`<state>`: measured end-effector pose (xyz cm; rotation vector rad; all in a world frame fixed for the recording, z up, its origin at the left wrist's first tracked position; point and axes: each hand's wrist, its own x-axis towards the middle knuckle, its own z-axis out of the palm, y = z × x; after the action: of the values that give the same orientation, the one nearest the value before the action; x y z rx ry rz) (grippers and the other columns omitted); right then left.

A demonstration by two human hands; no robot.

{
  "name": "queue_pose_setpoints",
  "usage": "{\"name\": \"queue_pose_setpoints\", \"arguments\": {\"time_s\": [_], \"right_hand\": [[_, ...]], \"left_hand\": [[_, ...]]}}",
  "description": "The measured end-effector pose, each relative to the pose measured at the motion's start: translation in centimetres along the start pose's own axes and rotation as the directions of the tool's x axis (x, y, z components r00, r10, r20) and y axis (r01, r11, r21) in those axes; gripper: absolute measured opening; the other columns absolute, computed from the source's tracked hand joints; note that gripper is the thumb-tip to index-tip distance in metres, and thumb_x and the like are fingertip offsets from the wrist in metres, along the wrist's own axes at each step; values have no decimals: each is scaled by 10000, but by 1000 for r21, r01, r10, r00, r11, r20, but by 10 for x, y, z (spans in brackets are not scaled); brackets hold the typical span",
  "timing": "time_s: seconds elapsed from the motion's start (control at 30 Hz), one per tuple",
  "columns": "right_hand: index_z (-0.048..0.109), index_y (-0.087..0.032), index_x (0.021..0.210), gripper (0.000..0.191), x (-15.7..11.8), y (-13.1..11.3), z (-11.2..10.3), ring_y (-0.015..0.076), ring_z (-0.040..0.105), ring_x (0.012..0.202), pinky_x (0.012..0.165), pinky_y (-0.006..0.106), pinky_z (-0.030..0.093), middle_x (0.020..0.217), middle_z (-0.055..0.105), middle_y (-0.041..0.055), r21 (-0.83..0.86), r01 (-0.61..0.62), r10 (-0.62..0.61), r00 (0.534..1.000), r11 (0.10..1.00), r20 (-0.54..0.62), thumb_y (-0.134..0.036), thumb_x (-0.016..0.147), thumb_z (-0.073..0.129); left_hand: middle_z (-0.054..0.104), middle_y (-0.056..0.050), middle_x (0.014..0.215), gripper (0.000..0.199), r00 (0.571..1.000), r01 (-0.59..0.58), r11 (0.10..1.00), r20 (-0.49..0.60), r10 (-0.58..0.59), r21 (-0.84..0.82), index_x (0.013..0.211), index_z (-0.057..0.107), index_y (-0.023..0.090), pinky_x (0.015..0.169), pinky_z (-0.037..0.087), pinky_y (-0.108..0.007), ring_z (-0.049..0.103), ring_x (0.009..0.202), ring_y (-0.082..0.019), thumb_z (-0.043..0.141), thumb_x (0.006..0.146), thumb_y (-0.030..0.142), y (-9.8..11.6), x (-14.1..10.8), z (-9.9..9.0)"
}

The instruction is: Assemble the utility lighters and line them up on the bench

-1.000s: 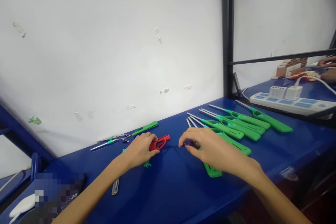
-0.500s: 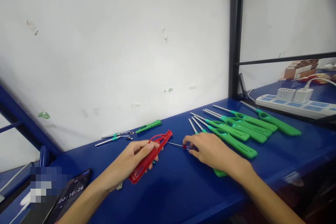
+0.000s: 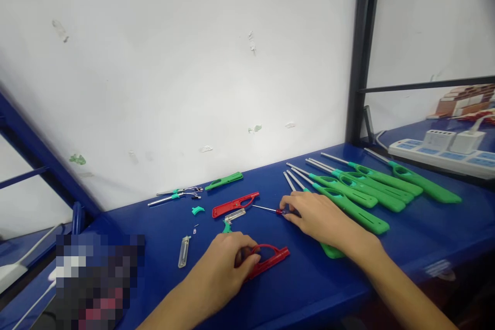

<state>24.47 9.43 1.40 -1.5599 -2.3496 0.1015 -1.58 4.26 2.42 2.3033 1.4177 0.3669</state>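
Note:
My left hand (image 3: 232, 260) is closed on a red plastic lighter casing half (image 3: 276, 257) with a loop-shaped opening, low over the front of the table; its lower end is hidden by my fingers. My right hand (image 3: 315, 216) grips a screwdriver (image 3: 267, 209) by its dark red handle, the thin shaft pointing left. A second red casing half (image 3: 232, 207) lies behind my left hand. Beside it is a clear fuel tank (image 3: 236, 215), with a teal trigger piece (image 3: 227, 226) close by. Another clear tank (image 3: 184, 252) rests farther left, below a teal trigger (image 3: 198, 210).
Several green long-necked lighters (image 3: 361, 188) lie at the right, partly under my right hand. Near the wall are metal lighter tubes with wires (image 3: 170, 198) and a green casing (image 3: 224, 180). A white power strip (image 3: 421, 152) stands beyond the black post (image 3: 361, 51).
One red casing half now lies on the table, while my left hand has moved right and nearer with the other. The screwdriver stays in my right hand. The view has shifted slightly.

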Motion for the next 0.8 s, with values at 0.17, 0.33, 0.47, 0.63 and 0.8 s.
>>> {"name": "queue_pose_setpoints", "arguments": {"time_s": [0.17, 0.33, 0.47, 0.63, 0.8], "right_hand": [[763, -263, 1153, 186, 1, -1, -1, 276, 755, 972, 757, 333, 477, 1091, 794, 64, -5, 5, -5, 1000, 1000, 2, -234, 1028, 628], [767, -259, 1156, 206, 0, -3, -3, 280, 756, 961, 748, 338, 483, 1087, 790, 71, -9, 13, -13, 1000, 1000, 4, -243, 1047, 593], [773, -246, 1160, 216, 0, -4, -2, 291, 760, 961, 753, 353, 493, 1094, 788, 86, -8, 18, -18, 1000, 1000, -3, -259, 1060, 582], [771, -236, 1151, 212, 1, -6, -3, 295, 760, 964, 779, 359, 491, 1105, 780, 86, 15, 8, -8, 999, 1000, -32, -235, 1057, 581], [761, -254, 1136, 283, -6, -19, -17, 268, 741, 949, 783, 346, 465, 1058, 783, 60, 92, 37, -33, 998, 995, -46, -285, 1118, 480]], "left_hand": [[777, -73, 1144, 236, 994, 3, 970, -108, 24, 243, 1168, 782, 231, 985, 527, -399, 700, 1067, -256, 600, 1044, 314, -14, 7, -23], [723, -98, 1256, 228, 957, 228, 842, -274, -100, 488, 1226, 714, 174, 1057, 547, -527, 685, 1188, -282, 661, 1075, 335, -80, 37, -91], [678, -112, 1361, 333, 926, 361, 726, -316, -205, 586, 1328, 671, 184, 990, 605, -507, 698, 1168, -281, 709, 1054, 369, -143, 50, -126], [672, -115, 1368, 370, 909, 417, 643, -311, -278, 643, 1360, 654, 180, 973, 614, -506, 702, 1162, -285, 714, 1051, 374, -192, 51, -134], [667, -116, 1379, 379, 909, 415, 615, -271, -318, 671, 1371, 649, 182, 975, 614, -509, 700, 1168, -287, 716, 1050, 371, -218, 58, -137]]}}
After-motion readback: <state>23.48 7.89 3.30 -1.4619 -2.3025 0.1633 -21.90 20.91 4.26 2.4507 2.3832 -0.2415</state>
